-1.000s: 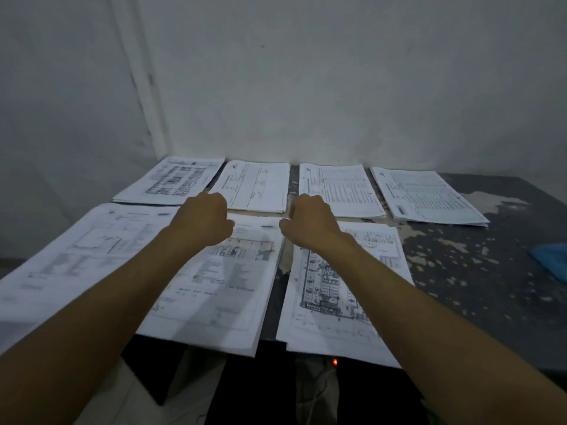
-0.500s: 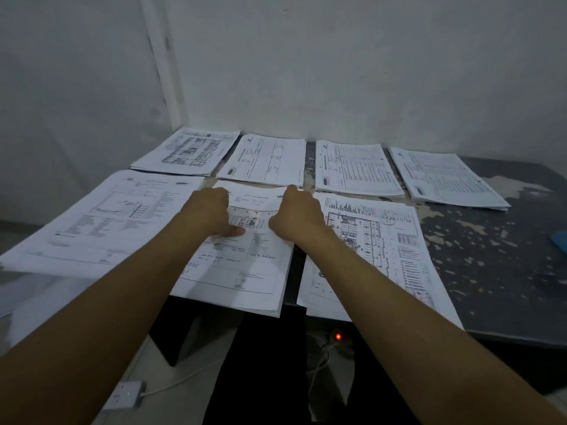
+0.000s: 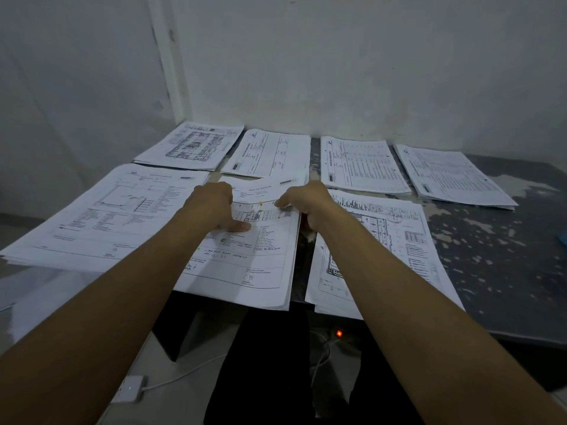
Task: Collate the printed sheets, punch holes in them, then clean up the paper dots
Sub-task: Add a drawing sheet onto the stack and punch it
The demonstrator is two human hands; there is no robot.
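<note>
Several stacks of printed sheets lie in two rows on a dark table [image 3: 506, 271]. My left hand [image 3: 211, 207] rests on the middle front stack [image 3: 254, 265], fingers curled at the top sheet's far left part and thumb pressed flat on the drawing. My right hand [image 3: 310, 204] pinches the same top sheet [image 3: 264, 188] at its right edge, thumb on top. That sheet's far edge bows up off the stack. Beside it lie the front left stack [image 3: 116, 210] and the front right stack [image 3: 395, 234], which my right forearm partly covers.
The back row of stacks [image 3: 362, 164] lies against a white wall. A blue object [image 3: 563, 240] peeks in at the right edge. Under the table are a white power strip [image 3: 129, 391] with its cable and a red light [image 3: 339, 333].
Both hands drew back from near the back row onto the middle front stack and took hold of its top sheet, whose far edge now lifts. The view tilted down.
</note>
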